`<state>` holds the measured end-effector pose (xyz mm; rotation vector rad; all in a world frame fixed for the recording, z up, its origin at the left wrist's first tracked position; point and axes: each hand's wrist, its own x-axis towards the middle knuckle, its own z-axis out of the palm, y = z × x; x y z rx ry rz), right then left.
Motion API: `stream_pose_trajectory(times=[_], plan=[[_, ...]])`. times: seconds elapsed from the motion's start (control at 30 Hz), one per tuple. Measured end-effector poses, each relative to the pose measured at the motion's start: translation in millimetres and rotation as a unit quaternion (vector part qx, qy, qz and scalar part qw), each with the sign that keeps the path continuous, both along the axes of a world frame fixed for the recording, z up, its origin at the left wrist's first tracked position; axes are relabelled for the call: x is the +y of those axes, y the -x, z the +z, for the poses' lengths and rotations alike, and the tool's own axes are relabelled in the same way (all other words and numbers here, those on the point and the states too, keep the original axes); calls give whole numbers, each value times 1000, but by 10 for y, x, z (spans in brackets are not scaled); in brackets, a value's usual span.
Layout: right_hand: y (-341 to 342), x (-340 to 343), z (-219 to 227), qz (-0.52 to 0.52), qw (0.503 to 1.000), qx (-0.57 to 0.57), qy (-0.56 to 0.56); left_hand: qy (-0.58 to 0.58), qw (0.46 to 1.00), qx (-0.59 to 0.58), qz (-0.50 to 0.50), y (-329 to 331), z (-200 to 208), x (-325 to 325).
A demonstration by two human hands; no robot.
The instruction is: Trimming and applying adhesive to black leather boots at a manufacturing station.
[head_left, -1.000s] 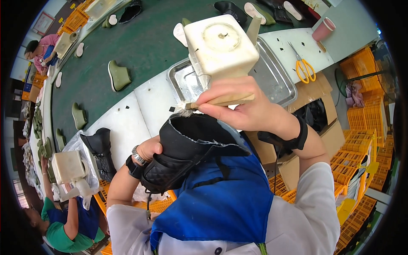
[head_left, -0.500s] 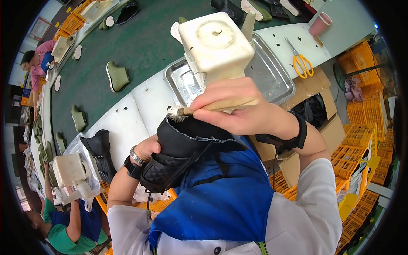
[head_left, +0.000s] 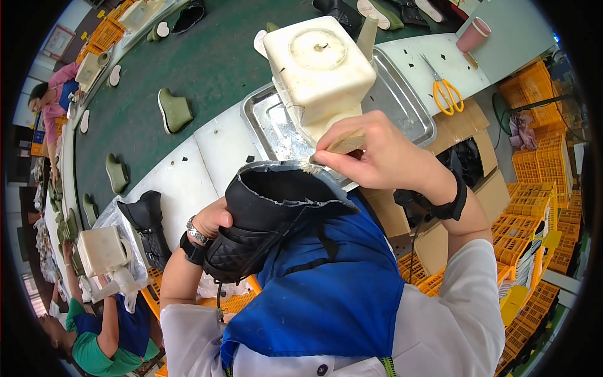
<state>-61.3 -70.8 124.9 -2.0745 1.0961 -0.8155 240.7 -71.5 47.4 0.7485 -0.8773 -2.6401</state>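
A black quilted boot upper (head_left: pixel 257 217) is tilted in front of my blue apron, its wide top opening facing up and away from me. My left hand (head_left: pixel 213 221) is closed on its left side, thumb showing and the other fingers hidden behind it. In my right hand (head_left: pixel 370 151) is a wooden-handled brush (head_left: pixel 345 142), pinched between thumb and fingers. Its pale bristles touch the far right part of the opening's rim. Just beyond stands a cream plastic dispenser (head_left: pixel 323 69) on a metal tray (head_left: pixel 408 113).
Orange-handled scissors (head_left: pixel 447 94) and a pink cup (head_left: pixel 474 34) lie on the white worktop at right. Olive boots (head_left: pixel 174 112) stand on the green conveyor (head_left: pixel 220 63). Another black boot (head_left: pixel 151 229) is at left. Two co-workers sit at left; orange crates (head_left: pixel 527 213) are stacked at right.
My right hand has moved the brush rightward along the boot's rim, from its left end to the far right part. My left hand and the boot have shifted slightly left.
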Motion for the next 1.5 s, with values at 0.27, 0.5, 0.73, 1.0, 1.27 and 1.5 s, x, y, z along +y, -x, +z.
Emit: stream_pose_trajectory(times=[0.27,0.5,0.73,1.0,1.27,1.5], plan=[[-243,-36,-13,34,988,-138,66,-10,1000,-8,-10,29,-2,-1],[-232,-54,-102,-22,975,-216,43,-35,999,4,-15,31,-6,-12],[46,49,-180,-67,987,-134,-49,36,999,-5,16,-91,31,-38],[189,110,-276,-177,950,-236,-104,239,969,-40,47,-202,234,-33],[296,28,-179,-259,872,-404,-97,498,857,-131,3,-113,504,-73],[99,-78,-69,-217,894,-387,-62,471,872,-133,-19,-162,465,-50]])
